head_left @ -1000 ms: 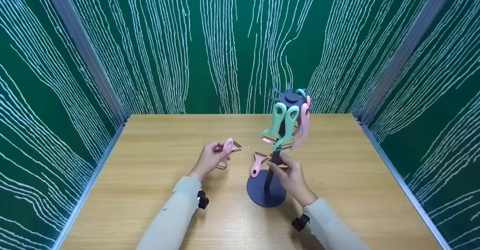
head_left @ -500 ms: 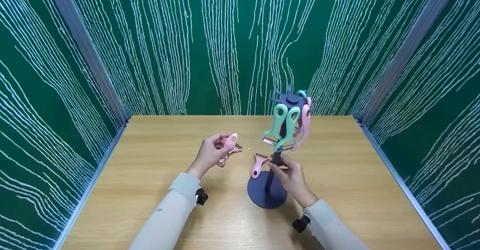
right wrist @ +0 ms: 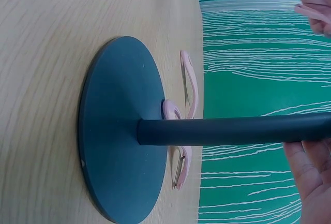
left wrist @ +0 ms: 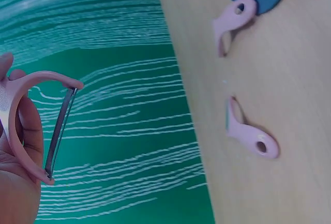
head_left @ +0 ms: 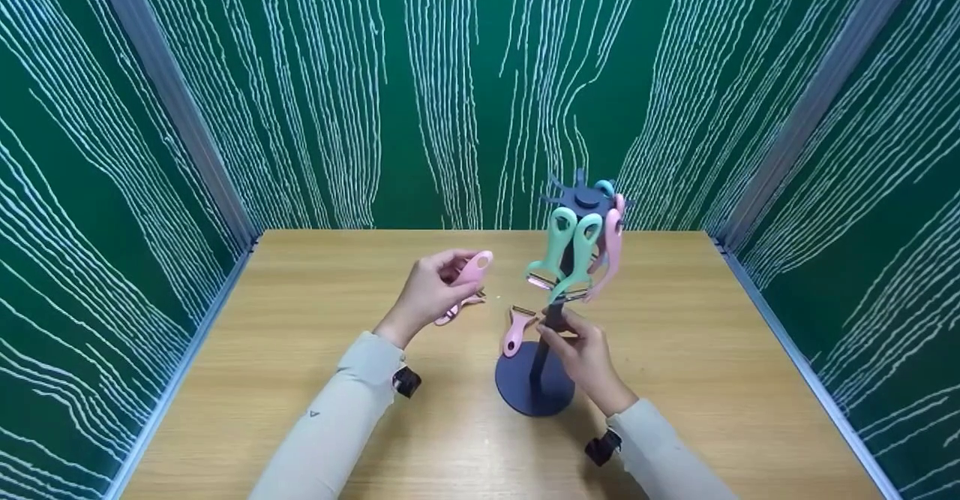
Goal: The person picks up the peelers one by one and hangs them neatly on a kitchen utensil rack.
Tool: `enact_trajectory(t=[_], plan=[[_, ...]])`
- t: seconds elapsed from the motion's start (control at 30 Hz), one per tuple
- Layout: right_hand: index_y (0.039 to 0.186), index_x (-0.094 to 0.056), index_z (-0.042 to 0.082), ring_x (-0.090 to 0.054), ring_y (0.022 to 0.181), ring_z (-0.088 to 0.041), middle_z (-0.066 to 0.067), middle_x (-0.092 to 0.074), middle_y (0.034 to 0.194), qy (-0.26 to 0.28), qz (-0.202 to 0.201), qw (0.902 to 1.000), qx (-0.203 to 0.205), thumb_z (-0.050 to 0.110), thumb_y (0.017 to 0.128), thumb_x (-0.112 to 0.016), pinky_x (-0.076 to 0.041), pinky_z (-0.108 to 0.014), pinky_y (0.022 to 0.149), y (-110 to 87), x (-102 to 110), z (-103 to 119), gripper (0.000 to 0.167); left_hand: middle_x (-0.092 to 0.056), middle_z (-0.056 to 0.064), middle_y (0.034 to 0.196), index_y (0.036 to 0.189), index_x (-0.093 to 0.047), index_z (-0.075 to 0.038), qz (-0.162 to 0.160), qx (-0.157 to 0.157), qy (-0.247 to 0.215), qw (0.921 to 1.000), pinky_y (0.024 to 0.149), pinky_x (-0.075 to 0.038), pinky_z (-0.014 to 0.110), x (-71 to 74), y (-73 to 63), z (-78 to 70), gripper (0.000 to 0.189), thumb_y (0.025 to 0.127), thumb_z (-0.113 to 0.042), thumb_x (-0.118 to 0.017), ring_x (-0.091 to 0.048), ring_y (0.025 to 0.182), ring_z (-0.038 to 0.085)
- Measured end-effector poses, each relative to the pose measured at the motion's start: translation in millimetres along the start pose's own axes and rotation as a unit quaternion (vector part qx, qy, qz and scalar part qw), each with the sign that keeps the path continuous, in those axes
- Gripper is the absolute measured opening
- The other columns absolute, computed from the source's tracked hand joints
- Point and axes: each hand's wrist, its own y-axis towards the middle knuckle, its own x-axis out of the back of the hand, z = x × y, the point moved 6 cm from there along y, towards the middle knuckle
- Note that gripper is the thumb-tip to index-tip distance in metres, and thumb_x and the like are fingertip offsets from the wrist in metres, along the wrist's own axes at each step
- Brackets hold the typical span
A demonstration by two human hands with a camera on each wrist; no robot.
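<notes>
My left hand (head_left: 426, 296) pinches a pink peeler (head_left: 475, 267) by its handle, holding it above the table with the loop end up. In the left wrist view, the blade of this held peeler (left wrist: 61, 131) faces right. My right hand (head_left: 589, 357) grips the post (right wrist: 232, 132) of a dark stand below its hooked top. Two green peelers (head_left: 558, 241), a pink peeler (head_left: 612, 248) and partly hidden pink and blue ones hang from the hooks. On the table, one pink peeler (left wrist: 253, 136) lies below my left hand, and another pink peeler (head_left: 516, 332) lies against the stand's base.
The round dark base (head_left: 525, 395) stands on the wooden table (head_left: 337, 440). Several hooks of the stand's top (head_left: 585, 198) on the left and back carry nothing. Green walls with pale streaks (head_left: 300, 94) rise behind the table and at both sides.
My left hand has lifted the pink peeler up and moved it slightly right, leaving the other pink peeler lying below. The right hand stays on the post.
</notes>
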Motion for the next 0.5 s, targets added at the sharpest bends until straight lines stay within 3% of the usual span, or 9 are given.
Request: enact_trajectory(t=[0.27,0.5], plan=[[0.115,-0.077,-0.008,-0.074,0.093,-0.007,-0.017,-0.082,0.101,-0.002,0.005,0.9999,-0.015,-0.006,0.096,-0.077,-0.063,-0.018,0.077,0.5,0,-1,0.019,-0.076,0.018,0.119,0.137,-0.072,-0.002,0.000,-0.026,0.000,0.9997,0.085,-0.066,0.030,-1.7,0.7,-18.9,0.048,0.092,-0.005,-0.086,-0.072,0.096,0.023],[0.116,-0.077,-0.008,-0.074,0.094,-0.008,-0.017,-0.082,0.102,0.000,0.006,0.9998,-0.018,-0.005,0.096,-0.077,-0.063,-0.019,0.078,0.0,0,-1,0.020,-0.067,0.015,0.115,0.133,-0.076,-0.002,-0.034,-0.072,0.022,0.9966,0.084,-0.062,0.027,3.4,3.0,-34.8,0.043,0.092,-0.009,-0.087,-0.065,0.093,0.020]])
